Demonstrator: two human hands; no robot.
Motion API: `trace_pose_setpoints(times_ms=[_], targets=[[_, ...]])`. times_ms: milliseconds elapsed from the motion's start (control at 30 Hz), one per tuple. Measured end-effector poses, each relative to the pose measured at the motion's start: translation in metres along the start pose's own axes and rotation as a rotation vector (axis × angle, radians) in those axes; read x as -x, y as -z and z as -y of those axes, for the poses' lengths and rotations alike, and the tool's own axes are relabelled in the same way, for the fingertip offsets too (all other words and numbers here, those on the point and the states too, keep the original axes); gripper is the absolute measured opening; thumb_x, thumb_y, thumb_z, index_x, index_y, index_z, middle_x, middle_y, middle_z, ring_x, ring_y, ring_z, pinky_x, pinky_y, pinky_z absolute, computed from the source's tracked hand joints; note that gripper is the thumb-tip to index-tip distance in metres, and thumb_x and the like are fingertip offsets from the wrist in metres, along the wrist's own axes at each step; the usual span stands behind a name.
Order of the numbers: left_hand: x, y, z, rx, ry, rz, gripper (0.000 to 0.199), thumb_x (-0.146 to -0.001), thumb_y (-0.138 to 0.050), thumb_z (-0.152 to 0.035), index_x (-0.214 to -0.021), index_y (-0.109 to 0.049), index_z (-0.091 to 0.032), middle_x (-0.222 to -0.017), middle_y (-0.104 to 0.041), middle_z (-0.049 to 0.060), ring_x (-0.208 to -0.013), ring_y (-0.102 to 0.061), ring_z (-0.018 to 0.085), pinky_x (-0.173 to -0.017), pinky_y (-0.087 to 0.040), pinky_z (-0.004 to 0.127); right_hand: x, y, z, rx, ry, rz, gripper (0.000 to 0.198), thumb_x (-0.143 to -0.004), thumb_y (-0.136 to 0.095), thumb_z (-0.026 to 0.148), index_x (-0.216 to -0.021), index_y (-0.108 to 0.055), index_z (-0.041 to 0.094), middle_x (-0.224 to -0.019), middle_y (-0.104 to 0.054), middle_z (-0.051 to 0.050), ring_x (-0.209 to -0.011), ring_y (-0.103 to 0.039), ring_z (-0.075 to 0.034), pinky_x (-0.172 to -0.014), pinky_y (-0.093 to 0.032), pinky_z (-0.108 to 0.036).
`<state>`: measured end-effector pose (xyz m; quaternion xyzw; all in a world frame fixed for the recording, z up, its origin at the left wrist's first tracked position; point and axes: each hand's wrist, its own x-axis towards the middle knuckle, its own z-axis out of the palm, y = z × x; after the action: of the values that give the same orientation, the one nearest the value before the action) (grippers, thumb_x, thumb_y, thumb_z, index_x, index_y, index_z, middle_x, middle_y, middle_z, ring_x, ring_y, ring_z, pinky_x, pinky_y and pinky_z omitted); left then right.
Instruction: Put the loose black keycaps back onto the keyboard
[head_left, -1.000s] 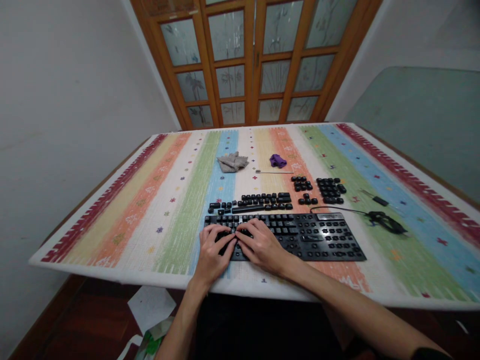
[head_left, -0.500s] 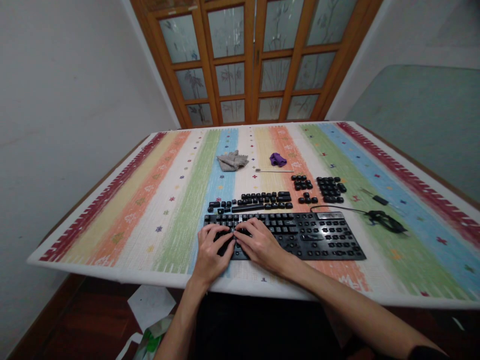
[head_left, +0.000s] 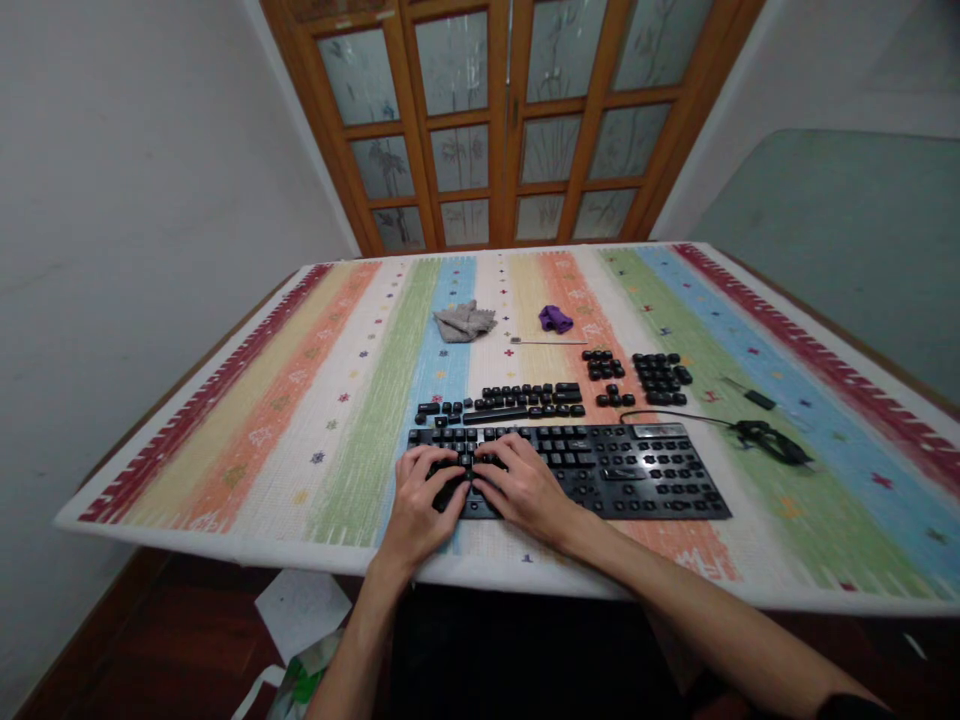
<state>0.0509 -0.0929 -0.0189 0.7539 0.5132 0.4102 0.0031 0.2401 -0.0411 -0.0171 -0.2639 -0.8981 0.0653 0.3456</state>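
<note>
- White cloth with coloured stripes is covering the bench (head_left: 360,400), and the black keyboard (head_left: 596,478) is lying flat near its front edge.
- The keyboard is looking stiff and probably light for its length; its two short ends seem the soundest hold, sparing the bare key positions (head_left: 679,477) that are showing on its right part and may be fragile under sideways force.
- The left hand (head_left: 416,498) and right hand (head_left: 525,490) are arching over the keyboard's left part, half closed, thumbs and forefingers coming close together; whether they are pinching a key, I cannot tell.
- The black cable (head_left: 787,448) is lying bunched to the right, probably flexible, though it could snag.
- The long keycap (head_left: 495,416) is resting just beyond the keyboard, likely light and best held near both ends.
- The small keycaps (head_left: 658,380) are sitting in groups farther out, probably hard and slippery, suiting a fingertip pinch on opposite sides.
</note>
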Motion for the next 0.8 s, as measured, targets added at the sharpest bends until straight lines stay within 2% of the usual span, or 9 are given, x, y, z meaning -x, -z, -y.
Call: trace_pose_setpoints(times_ms=[433, 533, 633, 800], targets=[[-0.0031, 0.002, -0.0002, -0.032, -0.043, 0.028, 0.013, -0.09, -0.063, -0.016, -0.101, -0.069, -0.02, -0.11, -0.065, 0.008, -0.108, -0.053, 0.025, -0.095, -0.048, 0.046, -0.0001, -0.0032, 0.0, -0.016, -0.01, -0.009, 0.014, -0.095, -0.057, 0.019, -0.096, -0.07, 0.014, -0.105, -0.065, -0.012, -0.097, -0.051, -0.025, -0.082, -0.051, -0.041], [-0.0028, 0.0015, -0.0006, -0.04, -0.065, 0.018, 0.016, -0.09, -0.063, -0.014, -0.103, -0.069, -0.021, -0.11, -0.064, 0.008, -0.108, -0.052, 0.025, -0.095, -0.049, 0.046, 0.0004, -0.0039, -0.0001, -0.012, -0.014, -0.019, 0.014, -0.095, -0.057, 0.019, -0.1, -0.07, 0.015, -0.105, -0.065, -0.012, -0.097, -0.051, -0.025, -0.082, -0.05, -0.041], [-0.0023, 0.0005, -0.0003, -0.042, -0.079, 0.022, 0.015, -0.09, -0.063, -0.013, -0.099, -0.07, -0.021, -0.111, -0.064, 0.007, -0.108, -0.052, 0.025, -0.094, -0.048, 0.046, 0.0, -0.0047, 0.0009, -0.01, -0.006, -0.03, 0.014, -0.095, -0.056, 0.018, -0.1, -0.07, 0.016, -0.104, -0.065, -0.012, -0.096, -0.05, -0.024, -0.081, -0.05, -0.04], [-0.0027, 0.0005, 0.0008, -0.028, -0.075, 0.038, 0.012, -0.09, -0.063, -0.013, -0.093, -0.071, -0.021, -0.109, -0.066, 0.007, -0.107, -0.052, 0.025, -0.092, -0.048, 0.045, -0.0017, -0.0047, 0.0042, 0.004, 0.017, -0.003, 0.015, -0.093, -0.055, 0.011, -0.09, -0.069, 0.015, -0.104, -0.064, -0.012, -0.097, -0.049, -0.024, -0.081, -0.048, -0.039]])
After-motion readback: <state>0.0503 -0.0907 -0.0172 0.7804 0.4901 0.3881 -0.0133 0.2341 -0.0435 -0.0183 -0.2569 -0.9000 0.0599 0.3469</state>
